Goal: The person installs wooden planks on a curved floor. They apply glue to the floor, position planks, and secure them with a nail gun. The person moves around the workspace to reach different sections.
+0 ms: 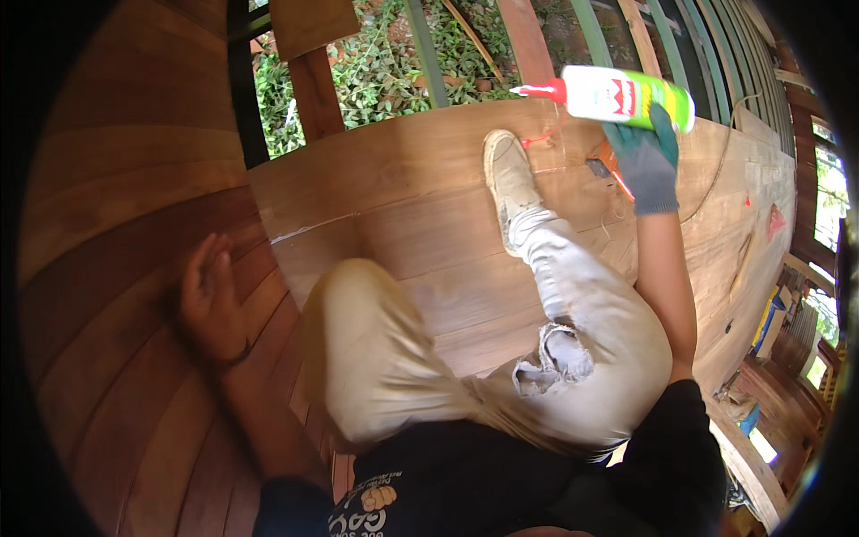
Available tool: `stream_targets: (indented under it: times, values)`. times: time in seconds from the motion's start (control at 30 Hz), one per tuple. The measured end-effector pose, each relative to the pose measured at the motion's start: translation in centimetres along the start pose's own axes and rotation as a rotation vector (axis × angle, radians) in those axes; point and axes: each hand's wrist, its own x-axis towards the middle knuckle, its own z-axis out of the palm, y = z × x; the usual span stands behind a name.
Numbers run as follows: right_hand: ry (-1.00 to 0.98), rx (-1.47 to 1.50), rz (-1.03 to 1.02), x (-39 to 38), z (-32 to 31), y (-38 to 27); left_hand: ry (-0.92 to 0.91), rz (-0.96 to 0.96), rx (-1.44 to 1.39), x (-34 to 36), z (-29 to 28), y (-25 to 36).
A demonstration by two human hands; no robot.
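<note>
My right hand (651,166), in a grey and green work glove, is closed around a glue bottle (598,93). The bottle is white and green, held sideways, with its red nozzle pointing left above the planks. My left hand (210,295) is bare and slightly blurred, with its fingers apart. It is beside the dark plank wall (134,268) and holds nothing; whether it touches the wood I cannot tell. Under the gloved hand lies an orange and black object (608,164), partly hidden, whose kind I cannot make out.
I sit on a plank floor (412,233), my shoe (510,174) near its far edge. Beyond that edge are spaced beams (528,40) with gaps and green plants (385,63) below. A thin cord (716,174) runs along the right. Stacked boards (796,336) stand further right.
</note>
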Motion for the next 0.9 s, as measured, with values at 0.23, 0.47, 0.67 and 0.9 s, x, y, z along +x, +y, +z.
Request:
stream_targets:
  times: [0.23,0.47,0.67,0.9]
  values:
    - [0.157,-0.241,0.036,-7.1,-5.0,4.9,-0.138,0.139,-0.160,3.3,5.5,4.9]
    - [0.107,-0.398,0.180,-4.1,0.7,15.9,-0.124,0.081,-0.267,7.7,6.5,9.9]
    - [0.059,-0.349,0.256,-2.3,1.9,22.8,-0.038,-0.096,-0.186,7.2,8.1,5.7]
    - [0.098,-0.344,0.241,-0.4,2.8,25.8,-0.151,-0.223,0.014,10.4,9.6,0.3]
